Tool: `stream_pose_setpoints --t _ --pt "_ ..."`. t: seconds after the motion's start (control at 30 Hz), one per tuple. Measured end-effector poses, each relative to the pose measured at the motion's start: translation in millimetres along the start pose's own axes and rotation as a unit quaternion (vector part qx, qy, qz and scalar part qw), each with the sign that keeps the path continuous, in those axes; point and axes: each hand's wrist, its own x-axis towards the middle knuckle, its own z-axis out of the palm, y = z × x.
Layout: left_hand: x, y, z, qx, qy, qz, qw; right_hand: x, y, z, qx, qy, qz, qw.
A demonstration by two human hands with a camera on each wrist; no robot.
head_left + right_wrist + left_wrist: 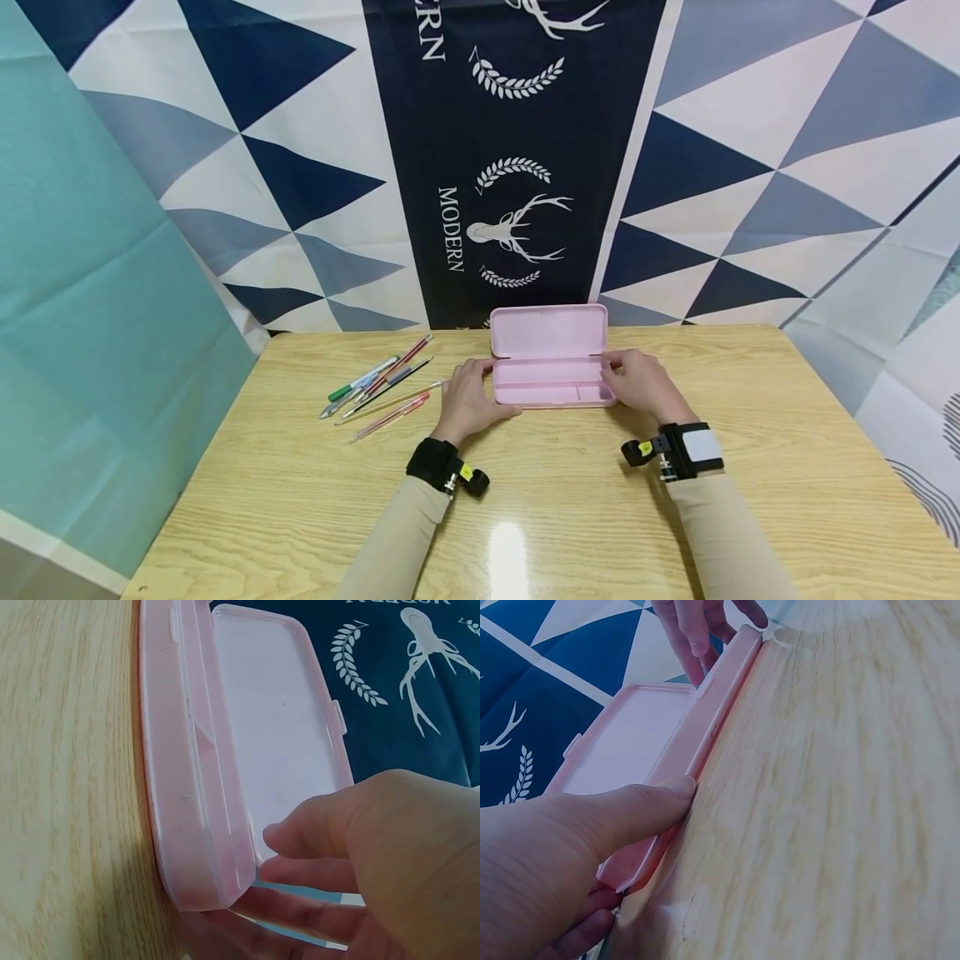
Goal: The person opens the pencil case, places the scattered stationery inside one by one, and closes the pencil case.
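A pink pencil case (551, 392) lies on the table with its lid (549, 332) raised toward the wall. Inside are a long compartment and narrower ones along the front, with no pens in them. My left hand (468, 400) grips the case's left front corner. In the left wrist view its thumb (656, 799) presses along the front wall while the other fingers are partly hidden behind the end. At the right end is my right hand (641, 383), its fingers loosely bent against the case. In the right wrist view its thumb (300, 829) hovers near the lid's corner, pinching nothing.
Left of the case lies a loose pile of pens and pencils, among them a green-capped pen (341, 392), a yellow pencil (390, 403) and a pink pen (390, 418). A patterned cloth (517, 150) hangs behind the wooden table (562, 517).
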Motion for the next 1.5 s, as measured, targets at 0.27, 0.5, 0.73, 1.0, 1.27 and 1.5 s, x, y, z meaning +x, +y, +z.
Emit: stream_pose_setpoints --t 0.27,0.5,0.73,1.0,1.27,1.5 --pt "0.1 2.6 -0.7 0.009 0.003 0.002 1.0000 0.1 3.0 1.7 0.003 0.008 -0.015 0.9998" --pt "1.0 4.2 -1.3 0.011 0.001 0.001 0.9999 1.8 5.7 1.4 0.003 0.013 -0.029 0.9995" --pt "1.7 2.9 0.5 0.008 -0.002 -0.004 1.0000 0.8 6.1 1.8 0.002 0.014 -0.020 0.9997" --pt "1.3 2.9 -1.7 0.002 -0.003 -0.015 0.9999 2.0 6.2 1.1 0.002 0.018 -0.019 0.9997" --pt "0.1 4.4 -2.3 0.000 -0.006 -0.024 0.9997 3.8 6.1 2.1 0.007 0.024 -0.012 0.9996" --pt "0.1 5.8 -1.9 -0.004 -0.007 -0.022 0.9997 3.3 7.5 1.6 0.011 0.033 -0.011 0.9993"
